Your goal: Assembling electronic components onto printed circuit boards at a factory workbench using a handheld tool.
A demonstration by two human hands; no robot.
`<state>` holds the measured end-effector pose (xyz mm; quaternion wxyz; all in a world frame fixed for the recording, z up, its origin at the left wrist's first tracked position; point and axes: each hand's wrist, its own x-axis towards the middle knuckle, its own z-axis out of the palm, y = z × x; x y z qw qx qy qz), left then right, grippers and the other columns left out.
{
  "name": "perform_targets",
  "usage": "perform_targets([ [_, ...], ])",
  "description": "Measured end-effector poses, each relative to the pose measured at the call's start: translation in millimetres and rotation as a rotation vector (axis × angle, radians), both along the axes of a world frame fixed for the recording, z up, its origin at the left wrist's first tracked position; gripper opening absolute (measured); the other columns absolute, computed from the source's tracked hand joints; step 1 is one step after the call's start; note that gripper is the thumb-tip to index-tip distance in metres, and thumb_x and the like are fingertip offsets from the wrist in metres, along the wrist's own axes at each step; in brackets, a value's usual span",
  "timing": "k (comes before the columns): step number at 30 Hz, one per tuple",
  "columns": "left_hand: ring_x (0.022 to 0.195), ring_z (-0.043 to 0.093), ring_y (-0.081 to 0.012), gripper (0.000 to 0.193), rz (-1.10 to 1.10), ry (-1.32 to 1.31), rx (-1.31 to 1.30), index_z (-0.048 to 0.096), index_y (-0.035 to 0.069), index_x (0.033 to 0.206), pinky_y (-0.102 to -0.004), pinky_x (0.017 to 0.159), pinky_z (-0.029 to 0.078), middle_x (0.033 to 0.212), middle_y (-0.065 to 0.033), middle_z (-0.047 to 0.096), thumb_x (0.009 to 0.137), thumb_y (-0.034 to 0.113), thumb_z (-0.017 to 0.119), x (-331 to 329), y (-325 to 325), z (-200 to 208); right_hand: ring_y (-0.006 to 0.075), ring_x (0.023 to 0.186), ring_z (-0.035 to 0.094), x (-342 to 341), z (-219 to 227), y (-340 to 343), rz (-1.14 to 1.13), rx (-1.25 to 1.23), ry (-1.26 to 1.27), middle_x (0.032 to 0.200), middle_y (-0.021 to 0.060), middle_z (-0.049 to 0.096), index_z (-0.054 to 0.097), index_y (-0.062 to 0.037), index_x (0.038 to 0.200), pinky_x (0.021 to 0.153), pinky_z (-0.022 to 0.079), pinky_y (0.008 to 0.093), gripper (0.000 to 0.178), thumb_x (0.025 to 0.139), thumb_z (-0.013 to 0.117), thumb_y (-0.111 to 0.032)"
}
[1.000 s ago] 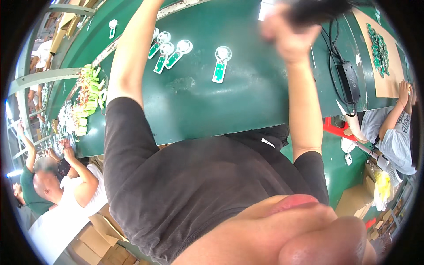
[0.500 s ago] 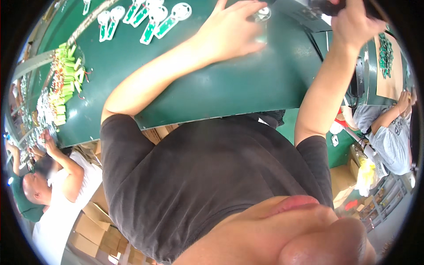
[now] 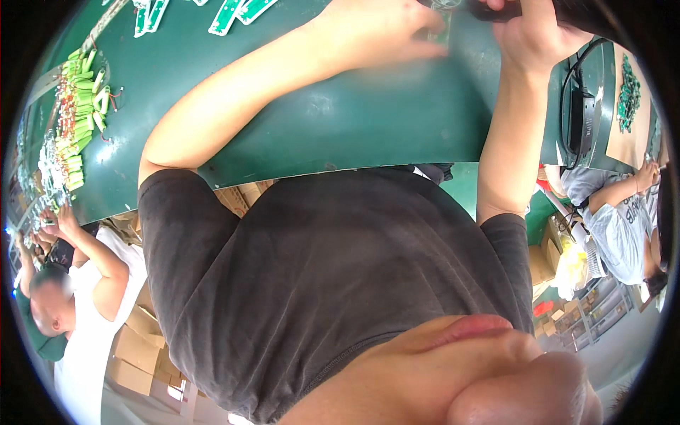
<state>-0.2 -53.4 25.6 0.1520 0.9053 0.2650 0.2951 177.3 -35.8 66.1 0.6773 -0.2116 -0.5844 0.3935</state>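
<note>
My left hand (image 3: 379, 35) reaches over the green table at the top of the view, its fingers bent and smeared by motion. They close around a small piece (image 3: 442, 30) with a clear round end and a greenish body, only partly visible. Beside it on the right, my right hand (image 3: 533, 34) is closed around a dark object (image 3: 584, 15); the upper edge cuts this object off, so its kind is hidden. To the left of my left hand lie several flat pieces with green circuit boards (image 3: 228, 15) in white frames.
Green-wrapped cylindrical cells with wires (image 3: 83, 106) lie in rows at the left. A black power adapter (image 3: 582, 124) with its cable sits right of my right forearm. Small green boards (image 3: 627, 95) rest on brown cardboard (image 3: 627, 145). Co-workers sit at both sides.
The view has shifted, and the table things sit higher and farther left in it. Both hands stay close together near the top edge, the left still blurred, the right still gripping the dark object.
</note>
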Motion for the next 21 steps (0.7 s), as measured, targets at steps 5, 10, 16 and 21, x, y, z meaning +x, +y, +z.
perform_targets([
  [5, 0.129, 0.056, -0.0333, 0.028, -0.001, 0.024, 0.033, 0.078, 0.006, 0.09, -0.0594, 0.108, 0.042, 0.133, -0.0209, 0.059, 0.078, 0.032, 0.081, -0.5, 1.5, -1.8, 0.0131, 0.047, 0.047, 6.5, -16.1, 9.2, 0.072, 0.062, -0.033, 0.062, 0.0043, 0.051, 0.041, 0.0002, 0.136, 0.049, 0.042, 0.0273, 0.048, 0.092, 0.058, 0.007],
  [10, 0.126, 0.057, -0.0337, 0.029, 0.0, 0.019, 0.01, 0.078, 0.006, 0.089, -0.0597, 0.108, 0.042, 0.133, -0.0206, 0.06, 0.079, 0.033, 0.08, -1.5, 1.9, -0.1, 0.012, 0.048, 0.049, -0.4, -14.7, 3.3, 0.026, 0.068, -0.084, 0.064, 0.0045, 0.054, 0.043, 0.0022, 0.132, 0.049, 0.042, 0.0257, 0.046, 0.089, 0.058, 0.009],
  [16, 0.122, 0.059, -0.034, 0.03, 0.005, 0.025, 0.001, 0.078, 0.007, 0.091, -0.0598, 0.107, 0.042, 0.124, -0.0181, 0.062, 0.079, 0.035, 0.08, 0.2, 2.2, 2.9, 0.0094, 0.061, 0.056, -1.8, -19.0, -1.8, -0.029, 0.006, -0.235, 0.074, 0.003, 0.06, 0.051, 0.0037, 0.123, 0.06, 0.044, 0.0231, 0.044, 0.081, 0.061, 0.01],
  [21, 0.118, 0.06, -0.0336, 0.03, 0.012, 0.049, 0.007, 0.078, 0.009, 0.091, -0.0534, 0.104, 0.043, 0.118, -0.0172, 0.064, 0.076, 0.035, 0.082, 0.0, 3.6, 9.3, 0.0094, 0.07, 0.058, -4.7, -20.5, -4.4, -0.038, -0.055, -0.185, 0.083, 0.0013, 0.06, 0.055, 0.0028, 0.12, 0.065, 0.045, 0.0232, 0.04, 0.086, 0.076, -0.002],
])
